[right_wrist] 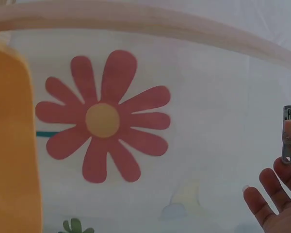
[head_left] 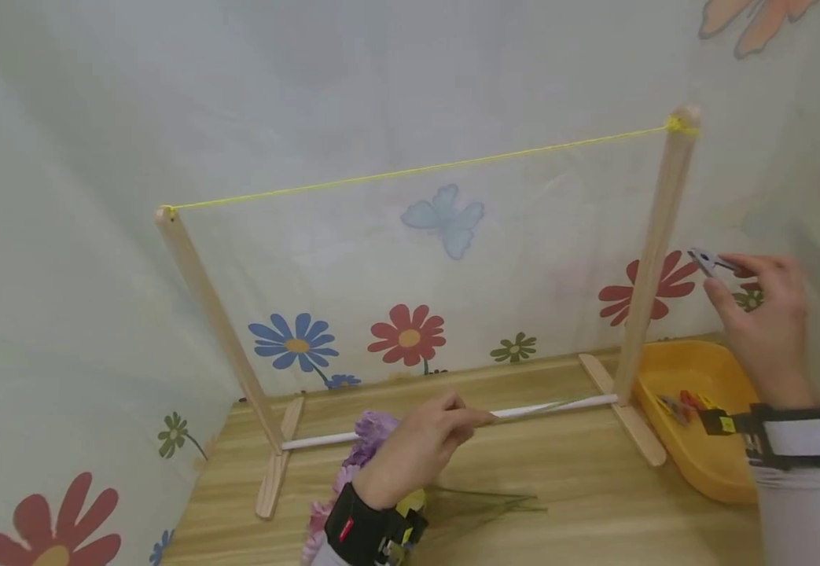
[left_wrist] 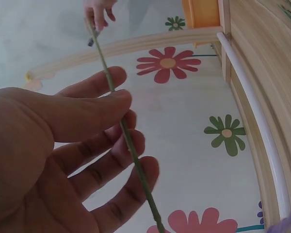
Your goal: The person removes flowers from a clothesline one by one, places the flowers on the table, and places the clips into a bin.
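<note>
In the head view my left hand (head_left: 420,444) is low over the table, close to the frame's white bottom rod. Its thumb and fingers pinch a thin green flower stem (left_wrist: 143,180), which slants past the fingertips in the left wrist view. Purple and pink artificial flowers (head_left: 374,431) lie by that wrist, partly hidden by it, and several loose stems (head_left: 494,497) stretch across the wood. My right hand (head_left: 774,318), raised beside the right post, holds a grey clothespin (right_wrist: 288,138) between thumb and fingers.
A wooden frame stands on the table (head_left: 593,503), its yellow string (head_left: 417,170) tied between the left post (head_left: 215,314) and right post (head_left: 653,259). At the right, a yellow basin (head_left: 707,358) contains several colored clips (head_left: 689,402). A flower-printed curtain (head_left: 353,259) hangs behind.
</note>
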`<move>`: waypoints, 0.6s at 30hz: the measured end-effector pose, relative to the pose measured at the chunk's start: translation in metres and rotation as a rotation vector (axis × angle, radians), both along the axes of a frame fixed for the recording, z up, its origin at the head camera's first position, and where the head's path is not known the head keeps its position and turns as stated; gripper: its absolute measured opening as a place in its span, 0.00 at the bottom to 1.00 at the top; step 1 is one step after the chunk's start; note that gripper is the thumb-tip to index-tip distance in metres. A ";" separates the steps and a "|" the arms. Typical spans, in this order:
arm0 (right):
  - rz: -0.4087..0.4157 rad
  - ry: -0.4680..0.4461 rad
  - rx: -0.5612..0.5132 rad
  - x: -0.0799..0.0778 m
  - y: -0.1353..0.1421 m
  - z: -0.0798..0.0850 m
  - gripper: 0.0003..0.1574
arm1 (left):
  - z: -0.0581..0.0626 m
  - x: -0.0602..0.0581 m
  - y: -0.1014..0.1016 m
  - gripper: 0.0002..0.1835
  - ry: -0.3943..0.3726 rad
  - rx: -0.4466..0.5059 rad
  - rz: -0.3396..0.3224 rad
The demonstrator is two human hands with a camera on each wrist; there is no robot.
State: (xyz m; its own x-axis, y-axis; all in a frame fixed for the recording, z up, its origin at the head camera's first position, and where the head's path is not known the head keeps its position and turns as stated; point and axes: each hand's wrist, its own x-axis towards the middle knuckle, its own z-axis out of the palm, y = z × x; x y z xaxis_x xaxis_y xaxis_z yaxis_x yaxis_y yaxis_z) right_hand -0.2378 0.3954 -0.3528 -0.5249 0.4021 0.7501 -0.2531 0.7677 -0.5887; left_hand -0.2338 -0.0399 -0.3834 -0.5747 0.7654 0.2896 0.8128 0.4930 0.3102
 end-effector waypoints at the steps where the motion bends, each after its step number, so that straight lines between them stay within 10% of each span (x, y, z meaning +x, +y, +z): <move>1: -0.002 -0.036 0.005 -0.002 0.001 -0.003 0.26 | 0.000 0.001 -0.001 0.19 -0.002 -0.025 0.003; 18: 0.185 -0.832 0.309 -0.019 0.033 -0.029 0.24 | -0.026 0.018 0.003 0.17 -0.082 -0.364 0.025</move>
